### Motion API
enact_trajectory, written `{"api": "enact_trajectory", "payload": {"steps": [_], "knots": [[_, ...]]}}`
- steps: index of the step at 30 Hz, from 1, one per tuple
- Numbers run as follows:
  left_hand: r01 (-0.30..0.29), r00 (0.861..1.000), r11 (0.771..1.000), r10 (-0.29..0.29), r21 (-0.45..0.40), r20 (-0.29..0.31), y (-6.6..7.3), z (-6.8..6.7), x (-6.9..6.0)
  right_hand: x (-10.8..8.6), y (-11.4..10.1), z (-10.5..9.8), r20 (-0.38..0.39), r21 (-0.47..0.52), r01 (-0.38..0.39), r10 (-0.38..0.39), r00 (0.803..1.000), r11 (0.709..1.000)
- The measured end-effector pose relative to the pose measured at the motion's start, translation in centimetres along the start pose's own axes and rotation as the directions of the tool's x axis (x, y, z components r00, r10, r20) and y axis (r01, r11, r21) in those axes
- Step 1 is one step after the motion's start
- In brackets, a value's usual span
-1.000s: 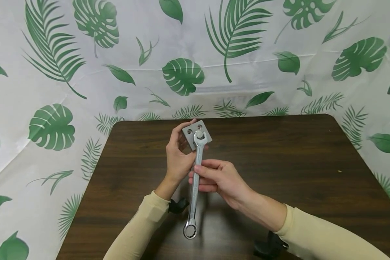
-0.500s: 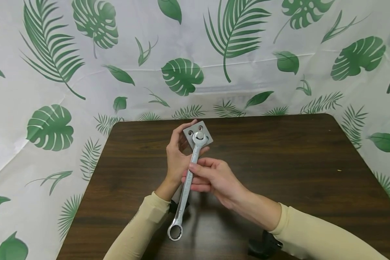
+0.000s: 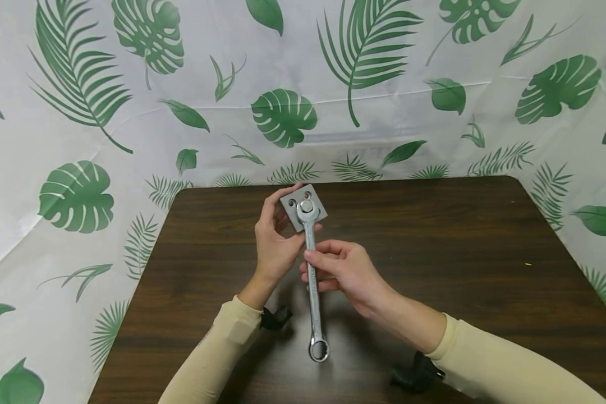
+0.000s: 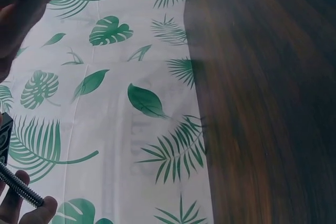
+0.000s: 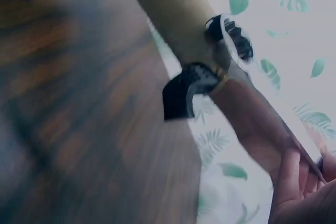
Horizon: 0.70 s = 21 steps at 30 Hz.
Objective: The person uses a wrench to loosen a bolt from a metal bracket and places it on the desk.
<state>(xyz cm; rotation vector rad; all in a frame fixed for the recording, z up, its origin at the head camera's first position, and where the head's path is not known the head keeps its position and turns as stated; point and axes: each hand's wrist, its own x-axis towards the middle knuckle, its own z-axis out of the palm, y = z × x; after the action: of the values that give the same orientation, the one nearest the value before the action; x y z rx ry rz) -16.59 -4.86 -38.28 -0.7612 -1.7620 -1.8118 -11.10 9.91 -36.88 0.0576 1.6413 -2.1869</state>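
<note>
Combination wrench (image 3: 314, 292), head view: your right hand (image 3: 350, 275) pinches its shaft, forked end round the bolt head (image 3: 307, 207) on a drilled metal plate (image 3: 300, 197) your left hand (image 3: 275, 249) grips over the table (image 3: 434, 252). Left wrist: threaded bolt shank (image 4: 23, 187) at your fingertips. Right wrist: wrench blurred, ring end beside your sleeve (image 5: 176, 14)

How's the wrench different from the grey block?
The wrench is long and thin; the grey block is squarish. The wrench has a ring at one end; the block shows holes. The right hand holds the wrench, the left hand the block. Both look metallic.
</note>
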Motion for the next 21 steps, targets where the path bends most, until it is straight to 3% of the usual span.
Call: {"api": "enact_trajectory", "payload": {"steps": [6, 8, 10, 12, 16, 18, 21], "knots": [[-0.002, 1.000, 1.000, 0.002, 0.006, -0.008, 0.2, -0.2, 0.2, 0.6, -0.5, -2.1, -0.017, -0.194, 0.091, -0.096, 0.995, 0.977], [0.002, 1.000, 1.000, -0.002, 0.010, -0.007, 0.2, -0.3, 0.2, 0.9, -0.8, -3.1, 0.004, -0.284, 0.152, -0.158, 0.987, 0.947], [0.005, 1.000, 1.000, -0.004, 0.019, -0.001, 0.2, -0.4, 0.1, 1.1, -1.2, -3.9, 0.029, -0.395, 0.221, -0.229, 0.973, 0.892], [0.009, 1.000, 1.000, -0.009, 0.024, 0.008, 0.2, -0.5, 0.1, 1.3, -1.6, -4.7, 0.068, -0.516, 0.292, -0.302, 0.951, 0.805], [0.017, 1.000, 1.000, -0.018, 0.018, 0.022, 0.2, -0.6, 0.0, 1.4, -2.5, -5.7, 0.168, -0.733, 0.386, -0.400, 0.901, 0.561], [0.020, 0.999, 1.000, -0.020, 0.011, 0.024, 0.1, -0.6, -0.1, 1.5, -2.9, -6.0, 0.226, -0.799, 0.418, -0.427, 0.876, 0.433], [0.021, 0.999, 1.000, -0.021, 0.011, 0.030, 0.1, -0.6, -0.1, 1.6, -3.5, -6.5, 0.282, -0.846, 0.443, -0.457, 0.843, 0.296]]}}
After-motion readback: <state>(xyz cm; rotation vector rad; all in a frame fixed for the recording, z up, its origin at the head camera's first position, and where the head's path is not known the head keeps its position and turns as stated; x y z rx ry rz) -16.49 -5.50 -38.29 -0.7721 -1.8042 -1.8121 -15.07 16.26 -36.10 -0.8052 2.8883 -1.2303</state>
